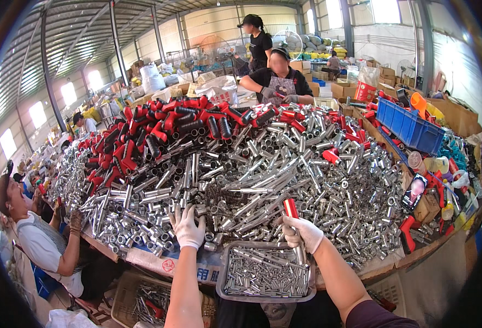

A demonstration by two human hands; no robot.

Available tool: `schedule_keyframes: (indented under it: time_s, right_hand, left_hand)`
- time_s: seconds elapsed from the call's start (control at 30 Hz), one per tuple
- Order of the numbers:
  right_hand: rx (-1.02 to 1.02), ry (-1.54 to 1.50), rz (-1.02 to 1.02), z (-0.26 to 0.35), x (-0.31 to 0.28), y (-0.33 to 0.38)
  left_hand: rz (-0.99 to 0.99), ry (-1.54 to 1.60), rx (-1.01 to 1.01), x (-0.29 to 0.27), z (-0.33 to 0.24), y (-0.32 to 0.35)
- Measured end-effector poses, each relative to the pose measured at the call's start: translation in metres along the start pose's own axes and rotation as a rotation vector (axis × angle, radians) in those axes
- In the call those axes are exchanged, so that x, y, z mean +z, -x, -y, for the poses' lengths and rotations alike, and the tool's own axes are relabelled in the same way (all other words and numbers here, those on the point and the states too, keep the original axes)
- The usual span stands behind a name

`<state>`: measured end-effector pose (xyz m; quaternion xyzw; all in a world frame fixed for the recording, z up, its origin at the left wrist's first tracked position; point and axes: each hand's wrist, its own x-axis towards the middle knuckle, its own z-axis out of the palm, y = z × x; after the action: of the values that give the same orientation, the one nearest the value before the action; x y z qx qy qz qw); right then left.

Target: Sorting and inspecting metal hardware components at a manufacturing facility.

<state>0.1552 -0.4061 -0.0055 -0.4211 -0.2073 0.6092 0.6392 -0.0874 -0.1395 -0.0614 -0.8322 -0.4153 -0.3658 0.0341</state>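
My left hand [188,227], in a white glove, lies with spread fingers on the near edge of a heap of silver metal sleeves and tubes [159,205]. Closed around a red-and-silver metal tube [290,208] is my gloved right hand [305,232]. The tube's red end points up and away; its silver end shows below my fingers, over the right side of a grey plastic tray [225,273]. Small metal pins and screws [262,276] fill that tray. Dark coil springs [219,199] lie in the heap between my hands.
Red-and-black tool handles [159,123] are piled at the far left. A blue crate [410,124] stands at the right edge, near a photo card [414,192]. One co-worker [282,82] sits opposite, another [49,246] at left. A parts basket [123,300] is below the table.
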Motion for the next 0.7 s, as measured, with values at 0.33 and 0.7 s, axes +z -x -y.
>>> schedule_keyframes:
  time_s: [0.33, 0.7]
  right_hand:
    - [0.001, -0.008, -0.009, -0.0012, -0.0025, -0.0014]
    - [-0.002, 0.003, -0.004, 0.001, 0.0014, 0.001]
  left_hand:
    - [-0.007, -0.006, 0.0, 0.0011, 0.0008, 0.0002]
    - [-0.003, -0.004, -0.006, 0.0002, 0.0002, 0.0006]
